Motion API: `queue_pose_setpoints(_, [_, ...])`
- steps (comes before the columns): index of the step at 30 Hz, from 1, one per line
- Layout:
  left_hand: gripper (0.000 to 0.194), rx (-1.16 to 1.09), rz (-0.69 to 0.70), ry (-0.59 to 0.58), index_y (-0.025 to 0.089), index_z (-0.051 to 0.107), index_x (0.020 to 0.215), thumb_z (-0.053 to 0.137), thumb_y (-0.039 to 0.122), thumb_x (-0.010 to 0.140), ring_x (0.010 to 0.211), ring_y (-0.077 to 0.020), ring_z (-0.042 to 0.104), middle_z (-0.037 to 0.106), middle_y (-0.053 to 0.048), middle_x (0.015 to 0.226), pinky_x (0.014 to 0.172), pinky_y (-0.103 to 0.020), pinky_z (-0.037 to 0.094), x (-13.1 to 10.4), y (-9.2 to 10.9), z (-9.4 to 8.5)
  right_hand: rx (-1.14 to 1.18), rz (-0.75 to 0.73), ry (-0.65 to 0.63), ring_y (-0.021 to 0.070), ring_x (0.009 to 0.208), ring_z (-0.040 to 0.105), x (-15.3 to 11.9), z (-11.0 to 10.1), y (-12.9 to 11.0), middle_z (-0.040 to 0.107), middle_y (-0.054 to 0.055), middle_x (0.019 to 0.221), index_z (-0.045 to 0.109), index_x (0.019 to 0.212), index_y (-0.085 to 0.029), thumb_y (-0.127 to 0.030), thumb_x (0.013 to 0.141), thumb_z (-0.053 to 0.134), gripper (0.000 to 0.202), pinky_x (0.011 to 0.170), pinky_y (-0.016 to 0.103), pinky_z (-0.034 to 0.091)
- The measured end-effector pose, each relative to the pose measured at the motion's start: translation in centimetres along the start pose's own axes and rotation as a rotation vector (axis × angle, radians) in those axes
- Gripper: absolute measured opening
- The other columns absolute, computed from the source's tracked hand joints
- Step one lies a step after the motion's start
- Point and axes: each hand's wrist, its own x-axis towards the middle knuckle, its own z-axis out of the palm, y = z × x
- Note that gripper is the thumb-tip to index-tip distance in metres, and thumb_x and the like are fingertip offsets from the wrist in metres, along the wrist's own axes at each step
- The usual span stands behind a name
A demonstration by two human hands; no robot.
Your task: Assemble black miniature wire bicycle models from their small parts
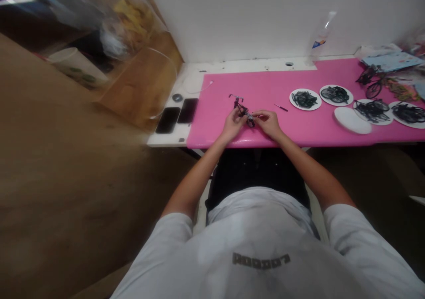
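Over the near edge of the pink mat, my left hand has its fingers closed on a small dark model bicycle with silvery handlebars pointing away from me. My right hand is at the model's right side, thumb and fingertips pinched together near its lower end. Whatever lies between those right fingertips is too small to make out. A thin dark screwdriver lies on the mat to the right of my right hand.
White plates of black parts stand on the right, beside a white lid-like disc. Behind them are more small bicycles and papers. Two phones lie at the table's left end. A clear bottle stands near the wall.
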Motion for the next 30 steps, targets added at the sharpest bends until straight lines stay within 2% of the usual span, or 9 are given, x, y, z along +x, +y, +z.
queue_pose_setpoints(7, [0.086,0.007,0.001,0.012,0.022,0.061,0.154,0.091,0.061,0.084,0.142,-0.0343,0.067,0.067,-0.022,0.152,0.123,-0.055,0.055,0.13,-0.16,0.07,0.023,-0.016,-0.005,0.0225,0.089,0.075,-0.06,0.06,-0.12,0.084,0.007,0.095,0.088,0.088,-0.026,-0.064,0.078,0.093,0.04,0.088,0.04,0.061])
queue_pose_setpoints(15, [0.084,-0.021,-0.022,0.042,0.02,0.065,0.149,0.095,0.058,0.081,0.139,-0.0334,0.07,0.068,-0.022,0.15,0.124,-0.055,0.054,-0.02,0.35,0.44,0.002,0.005,-0.001,0.0233,0.091,0.075,-0.04,0.03,-0.13,0.083,0.007,0.096,0.087,0.089,-0.026,-0.058,0.079,0.092,0.034,0.088,0.04,0.062])
queue_pose_setpoints(20, [0.085,-0.028,-0.033,0.052,0.022,0.067,0.147,0.098,0.058,0.077,0.137,-0.0324,0.07,0.071,-0.019,0.148,0.126,-0.056,0.053,-0.05,0.52,0.53,0.003,0.022,-0.004,0.0238,0.09,0.075,0.02,0.06,-0.15,0.084,0.008,0.096,0.087,0.088,-0.025,-0.061,0.078,0.092,0.039,0.088,0.04,0.061])
queue_pose_setpoints(30, [0.075,-0.011,-0.025,0.042,0.021,0.065,0.148,0.092,0.052,0.085,0.137,-0.0315,0.07,0.069,-0.021,0.149,0.123,-0.053,0.055,0.0,0.33,0.43,0.006,0.005,-0.014,0.0237,0.092,0.077,-0.1,0.06,-0.09,0.084,0.008,0.099,0.087,0.091,-0.025,-0.053,0.082,0.092,0.03,0.09,0.04,0.063])
